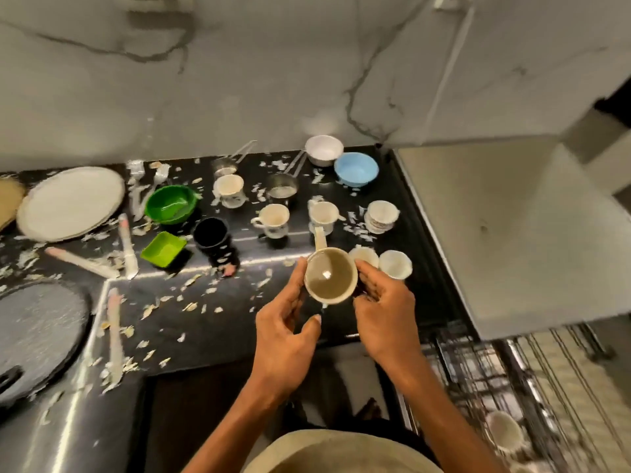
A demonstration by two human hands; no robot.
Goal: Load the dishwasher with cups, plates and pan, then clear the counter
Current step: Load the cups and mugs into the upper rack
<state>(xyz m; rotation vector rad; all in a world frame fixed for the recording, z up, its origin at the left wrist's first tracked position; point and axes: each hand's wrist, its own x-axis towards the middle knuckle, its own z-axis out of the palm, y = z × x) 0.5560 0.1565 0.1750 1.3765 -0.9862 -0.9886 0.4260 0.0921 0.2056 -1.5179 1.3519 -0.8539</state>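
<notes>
I hold a cream cup (330,275) upright above the black counter, its handle pointing away from me. My left hand (286,331) curls around its left side and my right hand (382,310) around its right side. Several more white cups stand on the counter, such as one cup (273,218), another cup (323,213) and a small cup (395,263) just right of my hands. A large white plate (70,201) lies at the far left. A dark round pan (36,331) sits at the lower left. The dishwasher rack (485,380) is pulled out at the lower right, with a cup (504,431) in it.
Green bowl (170,203), green square dish (163,248), black mug (211,233), blue bowl (355,169), white bowl (323,150) and two small steel pans (281,189) crowd the counter. Scraps and utensils (128,245) litter the counter top (205,322). A grey appliance top (495,233) stands at the right.
</notes>
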